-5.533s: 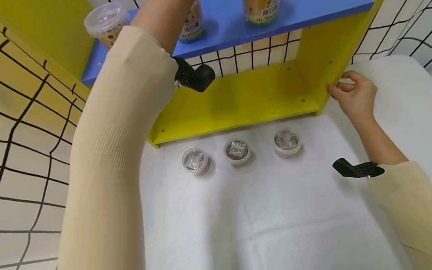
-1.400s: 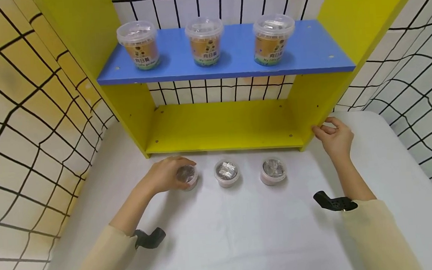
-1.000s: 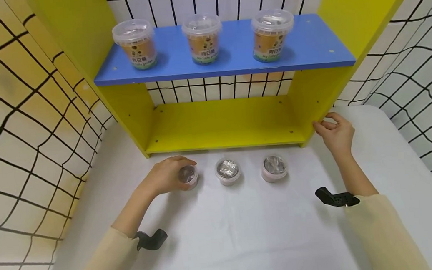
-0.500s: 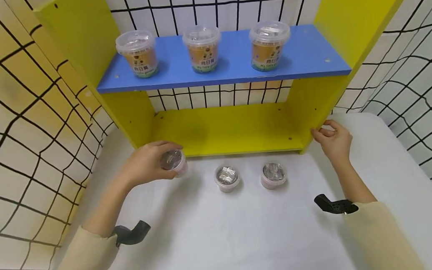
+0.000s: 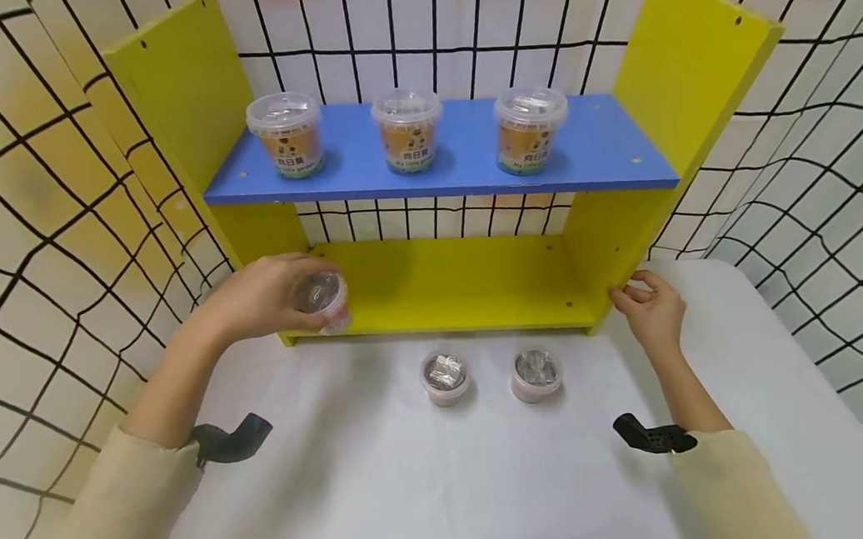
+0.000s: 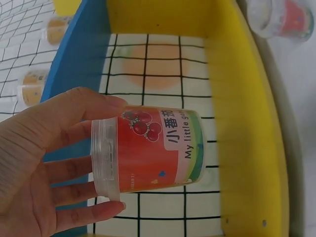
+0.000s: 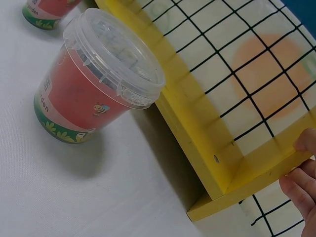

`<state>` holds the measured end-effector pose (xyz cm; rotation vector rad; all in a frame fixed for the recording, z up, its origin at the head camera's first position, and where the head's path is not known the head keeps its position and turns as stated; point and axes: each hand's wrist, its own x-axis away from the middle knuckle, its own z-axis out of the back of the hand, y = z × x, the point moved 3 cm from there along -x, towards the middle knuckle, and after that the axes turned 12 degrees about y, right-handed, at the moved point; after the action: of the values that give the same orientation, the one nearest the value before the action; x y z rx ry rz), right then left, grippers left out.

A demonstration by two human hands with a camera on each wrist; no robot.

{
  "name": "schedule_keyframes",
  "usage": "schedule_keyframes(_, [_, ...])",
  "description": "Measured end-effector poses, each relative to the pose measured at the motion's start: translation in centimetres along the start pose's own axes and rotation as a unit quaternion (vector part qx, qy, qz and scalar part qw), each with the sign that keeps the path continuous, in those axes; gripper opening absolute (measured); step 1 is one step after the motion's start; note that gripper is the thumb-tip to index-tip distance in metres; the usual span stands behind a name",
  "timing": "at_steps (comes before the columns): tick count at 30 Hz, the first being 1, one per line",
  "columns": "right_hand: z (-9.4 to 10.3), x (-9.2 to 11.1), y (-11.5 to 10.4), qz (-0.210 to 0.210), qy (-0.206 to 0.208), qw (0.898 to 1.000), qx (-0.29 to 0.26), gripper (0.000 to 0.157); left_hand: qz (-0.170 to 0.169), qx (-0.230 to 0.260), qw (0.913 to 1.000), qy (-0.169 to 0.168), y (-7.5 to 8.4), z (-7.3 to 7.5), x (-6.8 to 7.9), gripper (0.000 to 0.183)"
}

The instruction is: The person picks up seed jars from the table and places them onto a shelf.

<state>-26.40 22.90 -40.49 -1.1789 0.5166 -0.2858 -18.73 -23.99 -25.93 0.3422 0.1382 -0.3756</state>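
My left hand [image 5: 264, 298] grips a lidded plastic cup [image 5: 335, 305] around its rim, raised off the table at the left end of the yellow lower shelf [image 5: 463, 284]. In the left wrist view the same cup [image 6: 153, 150] shows a red label with tomatoes and a green base, between the blue and yellow boards. My right hand [image 5: 652, 312] pinches the front edge of the right side panel [image 5: 624, 223]. Two more cups, a middle one [image 5: 445, 381] and a right one [image 5: 535, 377], stand on the table; the right wrist view shows the nearer cup's red label [image 7: 84, 94].
Three orange-labelled lidded cups, left [image 5: 290, 137], middle [image 5: 407, 133] and right [image 5: 529, 129], stand on the blue upper shelf [image 5: 469, 167]. A black wire grid [image 5: 446, 50] runs behind the unit and along both sides. A white cloth [image 5: 432, 487] covers the table.
My left hand came down from the upper shelf, took hold of the leftmost red cup and lifted it up and leftward to the lower shelf. My right hand stays at the side panel.
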Motion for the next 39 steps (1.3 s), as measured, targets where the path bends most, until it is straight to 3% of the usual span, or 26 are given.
schedule_keyframes(10, [-0.6, 0.5, 0.0, 0.007, -0.004, 1.000, 0.005, 0.030, 0.010, 0.007, 0.9999, -0.002, -0.5, 1.9, -0.8, 0.057])
schedule_keyframes(18, [-0.4, 0.3, -0.2, 0.022, -0.003, 1.000, 0.009, 0.025, 0.021, 0.021, 0.9995, -0.013, -1.0, 2.1, -1.1, 0.056])
schedule_keyframes(26, [0.2, -0.1, -0.5, 0.037, -0.011, 0.999, 0.014, 0.024, 0.045, 0.037, 0.9981, -0.023, -2.1, 0.9, -1.7, 0.056])
schedule_keyframes(33, [0.4, -0.1, 0.4, 0.008, -0.010, 1.000, 0.012, 0.022, 0.045, 0.043, 0.9973, -0.038, -3.7, -1.1, -2.8, 0.054])
schedule_keyframes(39, [-0.1, -0.3, 0.5, 0.014, -0.009, 1.000, 0.013, 0.024, 0.060, 0.035, 0.9960, -0.056, -5.3, -2.3, -3.9, 0.056])
